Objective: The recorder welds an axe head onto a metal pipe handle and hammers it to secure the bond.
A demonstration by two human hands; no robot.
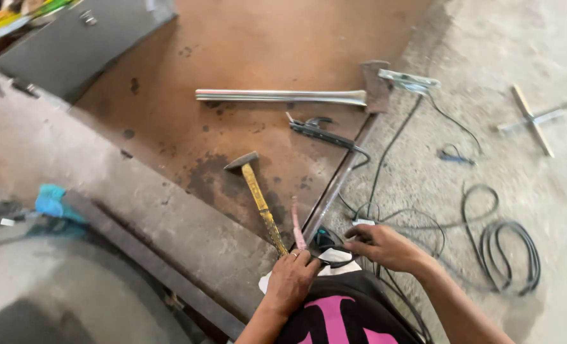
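Note:
My left hand (pixel 291 281) and my right hand (pixel 385 245) meet low in the view over a small dark object with black cable (pixel 332 253); both pinch at it, but what it is stays unclear. A pink-tipped torch (pixel 297 226) lies just above my left fingers. Beside it a hammer with a yellow handle (pixel 258 194) rests on the rusty steel plate (pixel 245 57). My knee in black and pink cloth (pixel 334 315) is below the hands.
A shiny metal tube (pixel 280 96) and a black clamp tool (pixel 321 132) lie on the plate. Black cables coil (pixel 509 245) on the concrete floor at right. A metal cross (pixel 533 118) lies far right. A dark steel bar (pixel 149 264) runs diagonally at left.

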